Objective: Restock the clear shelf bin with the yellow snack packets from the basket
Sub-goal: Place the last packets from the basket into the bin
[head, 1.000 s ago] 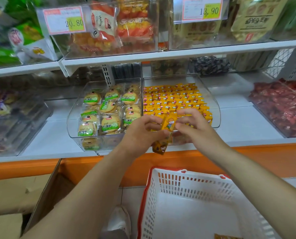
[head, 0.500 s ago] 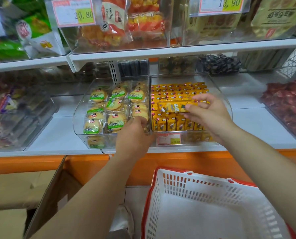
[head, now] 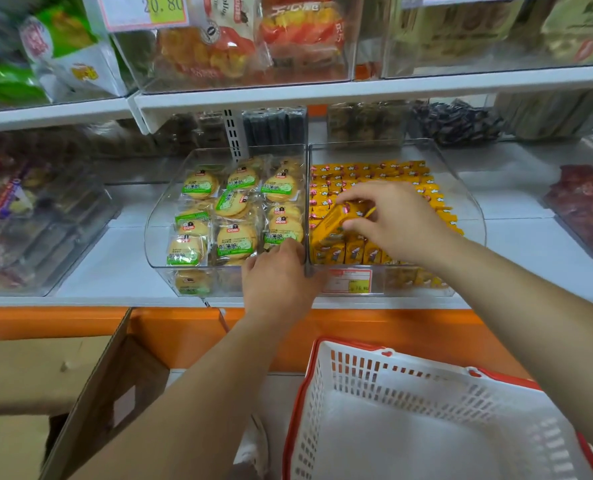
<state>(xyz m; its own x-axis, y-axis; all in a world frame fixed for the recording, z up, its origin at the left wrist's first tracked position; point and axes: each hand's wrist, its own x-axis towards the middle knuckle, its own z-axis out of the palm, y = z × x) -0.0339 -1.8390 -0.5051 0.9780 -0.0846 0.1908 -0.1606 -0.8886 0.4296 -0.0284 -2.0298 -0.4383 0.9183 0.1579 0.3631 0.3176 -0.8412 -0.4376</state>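
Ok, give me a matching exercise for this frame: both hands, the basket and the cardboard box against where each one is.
1 right hand
2 left hand
3 white basket
4 cardboard box

A lower left, below the shelf
B gripping the bins' front edge
C lower right, below the shelf
D inside the clear bin, pinching yellow snack packets

Pairs: 1-D, 2-B, 3-C, 4-A

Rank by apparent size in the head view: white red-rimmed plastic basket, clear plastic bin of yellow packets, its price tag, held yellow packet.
1. White red-rimmed plastic basket, but nearest the camera.
2. Clear plastic bin of yellow packets.
3. Held yellow packet and price tag look alike; the packet is partly hidden.
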